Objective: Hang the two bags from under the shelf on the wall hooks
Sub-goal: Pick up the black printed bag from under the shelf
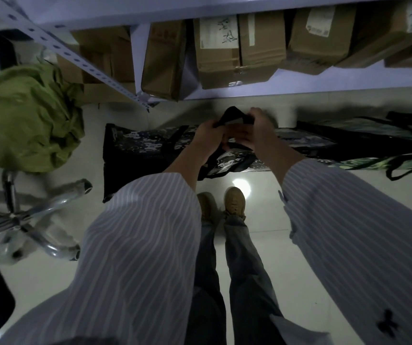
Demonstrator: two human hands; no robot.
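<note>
A black bag with a white cartoon print [140, 150] hangs in front of me, partly resting near the floor below the shelf. My left hand [208, 135] and my right hand [257, 128] are both closed on its black handle straps [232, 115], held up together above the bag. A second bag, dark with a green pattern [364, 135], lies on the floor to the right under the shelf, its black straps loose. No wall hooks are in view.
A white metal shelf [299, 92] holds several cardboard boxes [225, 53]. An office chair with a chrome star base [25, 220] and a green cloth [23, 118] stands at left. My feet in tan shoes [234, 202] stand on the pale tiled floor.
</note>
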